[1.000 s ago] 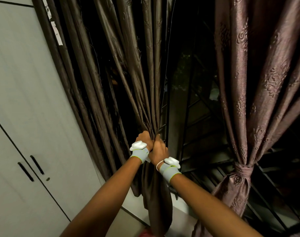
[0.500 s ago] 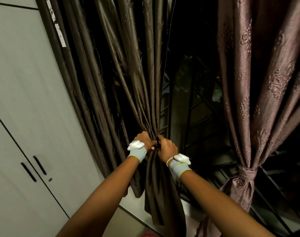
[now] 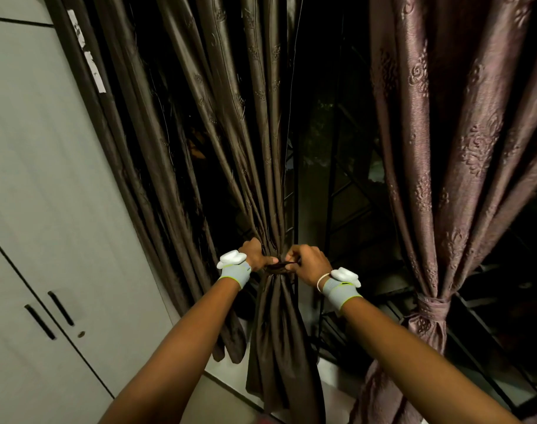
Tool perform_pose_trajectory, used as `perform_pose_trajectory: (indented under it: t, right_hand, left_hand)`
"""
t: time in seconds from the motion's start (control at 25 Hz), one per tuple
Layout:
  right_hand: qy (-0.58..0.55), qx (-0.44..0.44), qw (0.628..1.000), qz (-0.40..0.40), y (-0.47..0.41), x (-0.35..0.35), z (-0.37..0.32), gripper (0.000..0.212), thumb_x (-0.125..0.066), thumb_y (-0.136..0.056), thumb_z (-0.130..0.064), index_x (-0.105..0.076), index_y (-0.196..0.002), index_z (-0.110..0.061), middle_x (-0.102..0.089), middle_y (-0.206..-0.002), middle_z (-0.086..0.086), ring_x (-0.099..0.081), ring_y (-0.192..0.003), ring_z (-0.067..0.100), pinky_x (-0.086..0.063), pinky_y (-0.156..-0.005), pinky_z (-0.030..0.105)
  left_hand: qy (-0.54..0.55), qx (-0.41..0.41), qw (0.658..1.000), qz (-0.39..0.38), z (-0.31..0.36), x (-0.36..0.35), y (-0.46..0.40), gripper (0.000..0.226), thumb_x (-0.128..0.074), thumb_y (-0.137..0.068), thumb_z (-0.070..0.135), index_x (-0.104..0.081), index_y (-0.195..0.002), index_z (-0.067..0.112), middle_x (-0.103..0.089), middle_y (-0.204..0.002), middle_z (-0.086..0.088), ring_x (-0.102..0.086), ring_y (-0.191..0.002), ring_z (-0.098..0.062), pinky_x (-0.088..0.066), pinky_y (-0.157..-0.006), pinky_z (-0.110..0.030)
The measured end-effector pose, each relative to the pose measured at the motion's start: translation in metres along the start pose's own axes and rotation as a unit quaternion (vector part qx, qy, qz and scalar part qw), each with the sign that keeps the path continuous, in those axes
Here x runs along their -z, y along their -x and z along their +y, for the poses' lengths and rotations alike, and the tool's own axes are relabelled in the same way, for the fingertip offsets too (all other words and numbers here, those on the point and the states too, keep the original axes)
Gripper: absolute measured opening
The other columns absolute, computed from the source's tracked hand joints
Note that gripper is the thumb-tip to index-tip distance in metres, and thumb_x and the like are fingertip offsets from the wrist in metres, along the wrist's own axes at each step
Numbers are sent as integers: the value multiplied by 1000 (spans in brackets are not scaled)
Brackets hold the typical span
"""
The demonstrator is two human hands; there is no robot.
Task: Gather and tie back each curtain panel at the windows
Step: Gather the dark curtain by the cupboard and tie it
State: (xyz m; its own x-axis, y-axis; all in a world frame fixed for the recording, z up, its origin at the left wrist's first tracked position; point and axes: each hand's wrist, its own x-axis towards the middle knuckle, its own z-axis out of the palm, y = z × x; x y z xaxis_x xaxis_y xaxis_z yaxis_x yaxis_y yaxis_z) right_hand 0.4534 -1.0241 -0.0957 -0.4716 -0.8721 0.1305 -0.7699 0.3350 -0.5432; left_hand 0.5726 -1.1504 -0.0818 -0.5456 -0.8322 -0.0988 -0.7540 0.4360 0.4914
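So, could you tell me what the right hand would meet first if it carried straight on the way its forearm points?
Probably the gathered brown curtain: the right hand points up and leftward, pinching a dark tie strip at the bunch. Just past that sits the left hand, though depth is hard to judge.

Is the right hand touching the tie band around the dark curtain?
Touching. The head view shows the right hand pinching the tie band and pulling it taut across the gathered dark curtain.
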Motion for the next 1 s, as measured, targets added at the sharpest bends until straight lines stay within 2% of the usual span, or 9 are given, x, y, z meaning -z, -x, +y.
perform_pose_trajectory:
  t: [0.08, 0.16, 0.32, 0.4, 0.52, 0.68, 0.84, 0.92, 1.0]
  right_hand:
    - [21, -4, 1000, 7, 0, 4, 8, 16, -71, -77, -32, -66, -91, -28, -72, -95, -4, -66, -98, 24, -51, -78, 32]
    - [54, -5, 998, 11, -1, 6, 12, 15, -66, -81, -34, -65, -96, -30, -71, -103, -2, -64, -103, 28, -49, -79, 33]
    - [65, -8, 998, 15, -6, 5, 3, 17, -61, -85, -27, -64, -102, -29, -68, -111, 6, -61, -109, 34, -48, -81, 35]
    - [75, -12, 997, 7, -8, -2, -7, 22, -60, -87, -25, -62, -109, -23, -64, -117, 14, -58, -111, 38, -47, -84, 38]
    - [75, -21, 997, -5, -12, -12, -17, 29, -59, -87, -23, -58, -113, -11, -61, -119, 21, -56, -112, 43, -47, -85, 43]
    - [8, -19, 1000, -17, -13, -13, -25, 27, -69, -78, -22, -60, -103, -18, -65, -113, 12, -61, -106, 37, -48, -81, 37]
    - [4, -63, 998, 30, -8, -12, -24, 55, -80, -71, -34, -48, -112, -16, -50, -119, 12, -60, -103, 40, -47, -83, 41]
    - [1, -84, 996, 32, -8, -13, -21, 51, -82, -70, -36, -53, -106, -15, -57, -115, 14, -61, -105, 39, -47, -84, 39]
    - [-15, -96, 995, 21, -9, -12, -21, 36, -79, -73, -34, -61, -97, -13, -65, -108, 14, -62, -104, 37, -48, -84, 37]
  left_hand:
    - [2, -4, 1000, -2, 0, -2, -1, 76, -78, -71, 51, -50, -126, 7, -55, -129, -18, -57, -115, -39, -50, -94, -42]
    - [15, -5, 1000, -23, -3, -8, -10, 78, -79, -64, 54, -52, -121, 7, -59, -122, -16, -63, -104, -39, -55, -87, -45]
    - [68, -3, 997, -46, -31, -36, -64, 97, -70, -31, 70, -59, -107, 11, -68, -105, -15, -70, -86, -34, -60, -74, -45]
    - [84, -5, 995, -47, -22, -25, -38, 78, -77, -45, 59, -62, -104, 10, -71, -98, -15, -72, -77, -32, -61, -69, -43]
    - [95, -15, 995, -35, -7, -7, 4, 34, -78, -76, 24, -60, -100, 7, -71, -88, -13, -68, -58, -26, -61, -61, -36]
    - [142, -1, 988, -62, -21, 1, 5, 41, -78, -78, 12, -55, -110, 1, -67, -103, -21, -68, -58, -27, -59, -50, -32]
    - [160, 9, 984, -78, -28, 0, 1, 49, -80, -76, 11, -53, -114, -5, -65, -103, -26, -68, -55, -27, -61, -55, -41]
    - [172, 10, 981, -87, -25, 1, 4, 50, -80, -76, 9, -53, -114, -7, -65, -106, -29, -68, -56, -28, -61, -54, -41]
    - [179, 9, 980, -83, -23, 3, 7, 49, -79, -76, 6, -52, -114, -9, -64, -106, -29, -67, -57, -29, -60, -50, -37]
